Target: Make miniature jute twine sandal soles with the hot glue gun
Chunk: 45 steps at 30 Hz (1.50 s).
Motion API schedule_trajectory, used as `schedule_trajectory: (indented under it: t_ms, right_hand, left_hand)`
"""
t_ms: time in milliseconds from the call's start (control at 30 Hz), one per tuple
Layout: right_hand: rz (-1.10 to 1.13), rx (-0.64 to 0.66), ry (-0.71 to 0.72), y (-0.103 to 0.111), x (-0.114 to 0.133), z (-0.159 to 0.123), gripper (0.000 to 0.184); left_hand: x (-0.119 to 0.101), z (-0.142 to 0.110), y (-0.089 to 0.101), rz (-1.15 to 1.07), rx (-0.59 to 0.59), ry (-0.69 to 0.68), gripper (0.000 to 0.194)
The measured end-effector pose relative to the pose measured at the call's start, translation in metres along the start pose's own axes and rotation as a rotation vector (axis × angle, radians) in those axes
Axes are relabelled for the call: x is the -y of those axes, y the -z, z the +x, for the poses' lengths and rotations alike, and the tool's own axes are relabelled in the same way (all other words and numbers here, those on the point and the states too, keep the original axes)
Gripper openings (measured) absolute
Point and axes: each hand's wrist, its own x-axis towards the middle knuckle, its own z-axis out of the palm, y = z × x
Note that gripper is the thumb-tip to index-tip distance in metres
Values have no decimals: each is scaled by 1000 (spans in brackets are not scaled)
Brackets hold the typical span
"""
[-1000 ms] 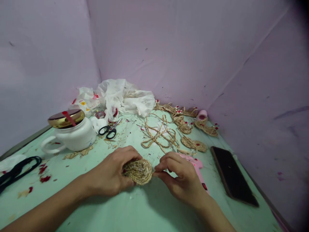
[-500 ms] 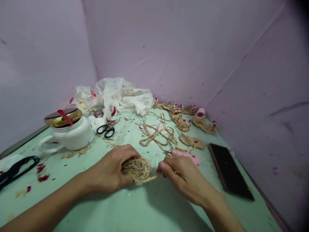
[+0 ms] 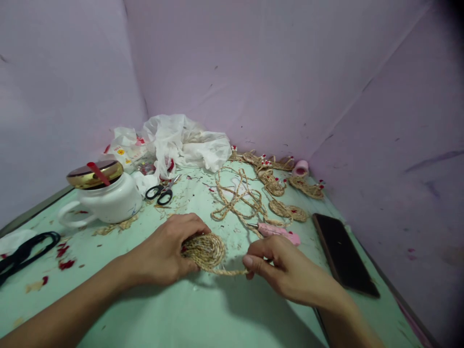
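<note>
My left hand [image 3: 176, 251] is closed round the left side of a flat coil of braided straw cord [image 3: 208, 251], thumb below and fingers above. A small red spot shows on the coil beside the fingers. From the coil's lower edge a strand of straw cord [image 3: 226, 272] runs right to my right hand [image 3: 277, 266], pinched between thumb and forefinger. Just beyond that hand lies a pink-handled tool with a metal tip [image 3: 278, 233]. Loose braided cord [image 3: 235, 200] lies in loops behind it.
At left stand a white mug [image 3: 108, 200] with a gold-rimmed lid [image 3: 94, 175], and black-handled scissors [image 3: 161, 192]. White plastic bags [image 3: 188, 142] lie at the back. Further right are several coiled straw pieces [image 3: 288, 210] with pins, a pink roll [image 3: 300, 168] and a phone [image 3: 344, 253].
My right hand has moved right and slightly nearer, and the strand between it and the coil is longer and straighter. My left hand still holds the coil in nearly the same place.
</note>
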Motion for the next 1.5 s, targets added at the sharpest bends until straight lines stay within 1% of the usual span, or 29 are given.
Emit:
schedule_trajectory:
  t_ms: [67, 133, 167, 233, 367, 467, 500, 567, 633, 700, 800, 900, 1000, 1100, 1233, 1500]
  right_hand:
    - [93, -14, 18, -1, -2, 0, 22]
    - [164, -21, 31, -1, -3, 1, 15]
    - [179, -28, 34, -1, -3, 1, 14]
    - [140, -52, 35, -2, -3, 2, 12]
    - [-33, -52, 46, -1, 0, 3, 17]
    - [-91, -49, -5, 0, 3, 2, 29]
    - [-97, -41, -29, 1, 3, 2, 33]
    - [-80, 19, -50, 2, 4, 0, 38]
    - [-35, 84, -31, 3, 3, -1, 36]
    - [11, 87, 4, 3, 1, -2, 31]
    - [48, 19, 39, 2, -2, -1, 18]
    - [58, -106, 108, 1, -6, 2, 8]
    - [72, -233, 219, -1, -8, 6, 11]
    - [52, -311, 300, -4, -10, 10, 11]
    - [-1, -408, 365, -8, -13, 15, 8]
    - [-77, -501, 441, -18, -16, 22, 7]
  left_hand:
    - [3, 0, -2, 16, -13, -24, 32]
    - [5, 0, -4, 23, -13, -32, 33]
    - [5, 0, -4, 25, -8, -28, 33]
    - [5, -1, -5, 32, -11, -20, 34]
    - [6, -1, -5, 54, -33, -8, 35]
    - [8, 1, -5, 59, -38, -17, 35]
    - [8, 1, -5, 61, -40, -22, 34]
    - [9, 2, -5, 62, -43, -32, 33]
    - [9, 1, -5, 68, -47, -39, 33]
    - [9, 0, -5, 73, -43, -36, 34]
    - [9, 0, -5, 75, -40, -28, 35]
    - [9, 0, -5, 71, -44, -38, 34]
    - [9, 0, -5, 61, -45, -42, 33]
    - [8, 0, -6, 56, -40, -38, 33]
    - [8, -1, -7, 42, -36, -42, 32]
    - [8, 0, -10, 20, -21, -76, 34]
